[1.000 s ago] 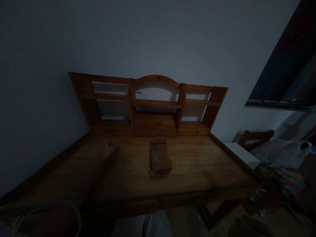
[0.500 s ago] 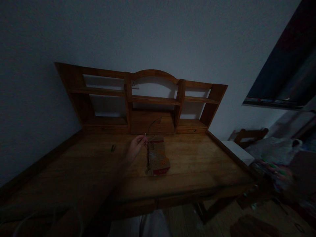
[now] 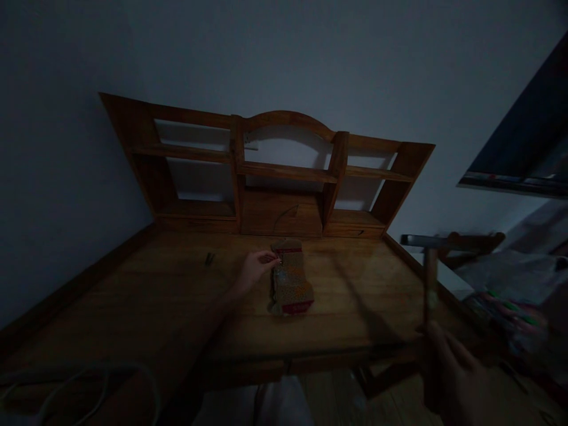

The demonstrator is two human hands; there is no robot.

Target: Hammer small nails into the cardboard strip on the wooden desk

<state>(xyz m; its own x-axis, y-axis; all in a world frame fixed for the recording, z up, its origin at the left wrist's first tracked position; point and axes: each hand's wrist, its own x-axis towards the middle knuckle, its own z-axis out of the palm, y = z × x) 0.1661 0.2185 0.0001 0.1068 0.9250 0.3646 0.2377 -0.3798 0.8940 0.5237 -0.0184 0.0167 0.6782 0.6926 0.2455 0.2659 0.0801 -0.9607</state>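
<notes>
On the desktop lies a worn cardboard piece (image 3: 293,284) with a brown printed face and red edges. My left hand (image 3: 257,266) reaches over its left side, thumb and fingertips pinched on a small thin nail (image 3: 281,258) held against the cardboard's upper part. The nail is dim and mostly hidden by the fingers. At the right, my right hand (image 3: 452,361) is closed around the wooden handle of a hammer (image 3: 429,278), its dark metal head raised above the desk's right side. The hammer is slightly blurred.
Two short dark thin pieces (image 3: 209,258) lie left on the wooden desk (image 3: 177,290). A shelf unit (image 3: 284,171) stands along its back edge. Beyond the right edge are a chair (image 3: 483,241) and a plastic bag (image 3: 515,275). A pale cable (image 3: 106,378) shows lower left. The room is dark.
My right hand has risen from the lower right, bringing the hammer into view. The left hand has moved from the cardboard's left edge onto its upper face. The camera view has shifted a little.
</notes>
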